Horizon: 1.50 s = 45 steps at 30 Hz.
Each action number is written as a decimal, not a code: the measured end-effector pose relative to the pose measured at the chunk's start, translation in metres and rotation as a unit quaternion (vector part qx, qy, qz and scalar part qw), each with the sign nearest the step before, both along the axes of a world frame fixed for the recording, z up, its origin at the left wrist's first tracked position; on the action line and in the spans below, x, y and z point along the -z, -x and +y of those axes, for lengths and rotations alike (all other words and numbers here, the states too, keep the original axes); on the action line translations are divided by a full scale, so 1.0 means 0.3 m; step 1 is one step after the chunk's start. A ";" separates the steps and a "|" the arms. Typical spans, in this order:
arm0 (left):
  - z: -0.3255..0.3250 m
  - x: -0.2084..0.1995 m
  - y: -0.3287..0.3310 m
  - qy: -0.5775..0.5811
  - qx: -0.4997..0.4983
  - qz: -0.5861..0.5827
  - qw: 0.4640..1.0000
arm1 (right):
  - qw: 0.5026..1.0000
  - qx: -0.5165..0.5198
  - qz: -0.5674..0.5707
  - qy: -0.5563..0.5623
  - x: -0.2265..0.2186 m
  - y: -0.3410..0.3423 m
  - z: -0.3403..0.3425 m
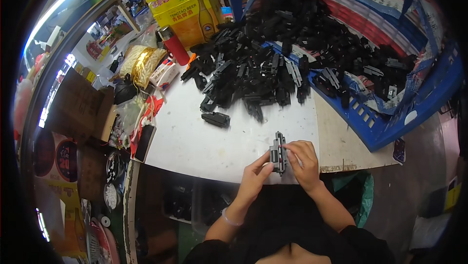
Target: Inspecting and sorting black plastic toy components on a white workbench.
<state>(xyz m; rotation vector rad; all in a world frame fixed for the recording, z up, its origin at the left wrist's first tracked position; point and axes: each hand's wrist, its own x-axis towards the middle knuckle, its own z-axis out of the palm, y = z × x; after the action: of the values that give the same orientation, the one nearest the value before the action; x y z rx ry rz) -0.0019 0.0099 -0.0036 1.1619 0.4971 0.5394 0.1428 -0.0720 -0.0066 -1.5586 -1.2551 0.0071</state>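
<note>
In the head view, the left hand (250, 180) pinches a grey-and-black part (278, 154) between thumb and fingers, above the near edge of the white tabletop (178, 142); the right hand (306, 166) has its fingers bent at the part's right side, though whether they grip it I cannot tell. To the right, a tilted blue basket (382, 137), lined with a striped sheet (353, 28), holds many black parts. More lie in a heap (243, 79) beside it, one piece (216, 119) apart. A yellow carton (185, 18), contents hidden, stands behind a red flask (175, 48).
</note>
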 end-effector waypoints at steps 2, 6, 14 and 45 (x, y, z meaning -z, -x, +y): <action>0.016 0.022 0.004 0.038 -0.009 -0.004 0.999 | 0.999 -0.008 -0.032 -0.005 0.005 -0.005 -0.003; 0.066 -0.012 0.034 -0.099 0.081 0.029 0.991 | 0.990 -0.004 0.140 -0.002 0.009 -0.032 -0.035; 0.073 -0.112 0.015 -0.119 0.110 0.004 0.987 | 0.901 -0.097 0.423 -0.011 -0.105 -0.008 -0.150; 0.026 -0.035 -0.107 -0.337 0.030 0.084 0.937 | 0.918 0.187 -0.066 0.343 -0.127 -0.340 -0.484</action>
<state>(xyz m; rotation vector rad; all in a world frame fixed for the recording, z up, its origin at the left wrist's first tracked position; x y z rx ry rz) 0.0301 0.0177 0.0068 1.8876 0.4294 0.5772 0.2448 -0.2171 0.0313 -2.4290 -1.0870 0.1093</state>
